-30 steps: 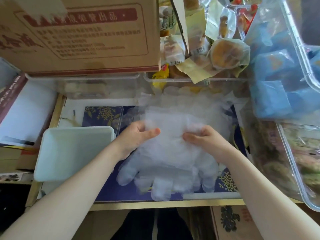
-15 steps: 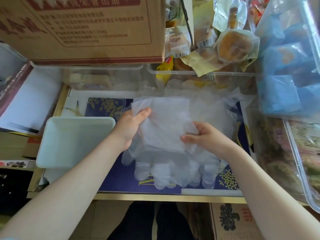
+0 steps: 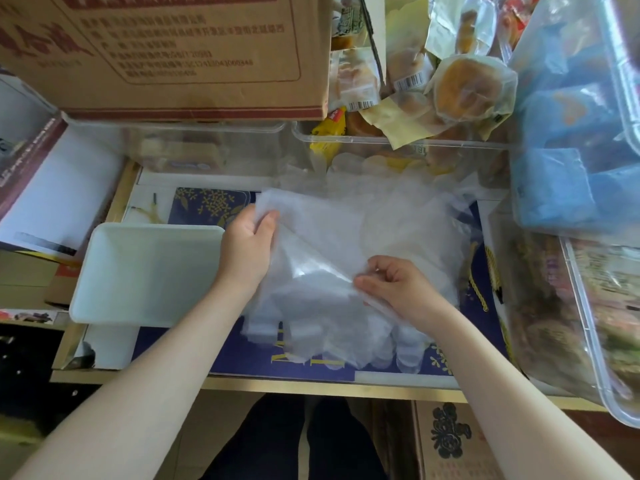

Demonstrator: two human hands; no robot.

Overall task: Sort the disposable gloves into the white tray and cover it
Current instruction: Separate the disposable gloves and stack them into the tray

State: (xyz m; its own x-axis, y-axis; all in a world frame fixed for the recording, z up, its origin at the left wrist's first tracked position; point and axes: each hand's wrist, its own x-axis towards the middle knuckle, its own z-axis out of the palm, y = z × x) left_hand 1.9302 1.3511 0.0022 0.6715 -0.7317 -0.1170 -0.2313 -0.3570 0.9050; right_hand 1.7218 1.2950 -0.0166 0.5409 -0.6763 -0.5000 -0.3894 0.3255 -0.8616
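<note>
Gloves [image 3: 322, 271] lie between hands, long axis near-far, fingers pointing toward the person; left hand [image 3: 247, 251] grips far cuff corner, right hand [image 3: 398, 289] pinches an edge.

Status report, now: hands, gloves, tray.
Left hand and right hand both pinching the gloves on the table. White tray holds none, uncovered. Nothing between stack and tray.

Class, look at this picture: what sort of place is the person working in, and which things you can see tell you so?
Probably a cramped stockroom or small shop's packing corner, not a tidy kitchen. A printed cardboard box, clear bins heaped with barcoded wrapped pastries, and a tub of blue packets crowd round the small table.
</note>
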